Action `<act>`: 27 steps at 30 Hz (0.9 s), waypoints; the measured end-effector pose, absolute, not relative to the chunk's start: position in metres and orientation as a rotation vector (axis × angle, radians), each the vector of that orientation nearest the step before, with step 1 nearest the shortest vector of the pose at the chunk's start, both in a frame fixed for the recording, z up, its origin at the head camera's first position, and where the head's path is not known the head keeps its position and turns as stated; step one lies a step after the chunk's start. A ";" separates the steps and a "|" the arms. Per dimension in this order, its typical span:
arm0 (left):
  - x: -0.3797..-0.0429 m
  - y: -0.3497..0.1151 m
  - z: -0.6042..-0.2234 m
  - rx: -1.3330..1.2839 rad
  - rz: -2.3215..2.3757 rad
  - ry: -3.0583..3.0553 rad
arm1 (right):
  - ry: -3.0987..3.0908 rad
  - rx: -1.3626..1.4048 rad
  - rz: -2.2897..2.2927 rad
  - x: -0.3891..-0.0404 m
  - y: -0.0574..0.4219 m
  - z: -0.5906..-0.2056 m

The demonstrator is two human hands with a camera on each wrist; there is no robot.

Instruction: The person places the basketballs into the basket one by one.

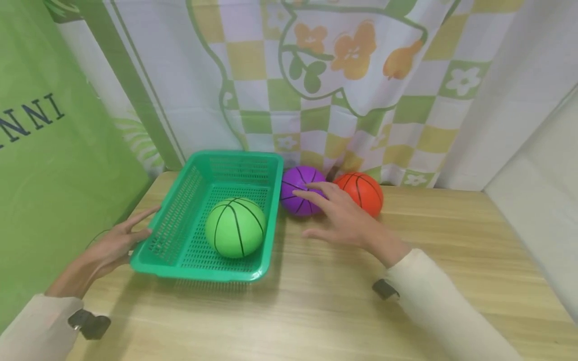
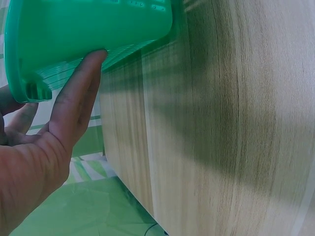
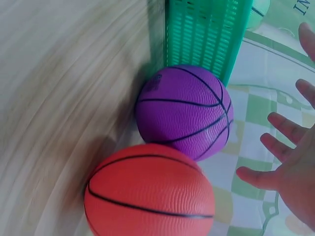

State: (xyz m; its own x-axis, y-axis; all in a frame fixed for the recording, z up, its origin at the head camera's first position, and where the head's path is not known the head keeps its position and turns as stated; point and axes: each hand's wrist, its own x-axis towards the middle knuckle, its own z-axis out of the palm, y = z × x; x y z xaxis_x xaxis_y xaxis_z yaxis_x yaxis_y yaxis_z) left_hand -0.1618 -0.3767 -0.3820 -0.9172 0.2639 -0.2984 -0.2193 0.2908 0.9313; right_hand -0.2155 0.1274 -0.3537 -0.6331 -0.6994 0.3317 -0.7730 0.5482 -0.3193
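Observation:
A green mesh plastic basket (image 1: 203,273) stands on the wooden table, with a light green ball (image 1: 236,228) marked like a basketball inside it. My left hand (image 1: 110,248) holds the basket's left rim; in the left wrist view one finger (image 2: 78,98) lies along the outer wall below the rim. Beyond the basket's right side sits a purple ball (image 3: 184,113), beside an orange-red ball (image 3: 150,191). Over these two, my right hand (image 1: 343,215) hovers with spread fingers and holds nothing; the right wrist view shows it apart from both balls.
A patterned curtain (image 1: 325,110) hangs along the table's back edge. Green cloth (image 1: 58,165) covers the left side, and a white surface (image 1: 537,175) borders the right. The wooden table top (image 1: 451,250) extends in front and to the right.

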 end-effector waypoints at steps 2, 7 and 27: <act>-0.162 -0.377 -0.382 0.042 1.659 2.172 | -2.615 1.239 0.661 -0.215 0.132 -0.352; -0.162 -0.375 -0.381 0.053 1.646 2.189 | -2.633 1.172 0.656 -0.216 0.148 -0.349; -0.162 -0.375 -0.382 0.036 1.673 2.159 | -2.684 0.962 0.790 -0.214 0.204 -0.362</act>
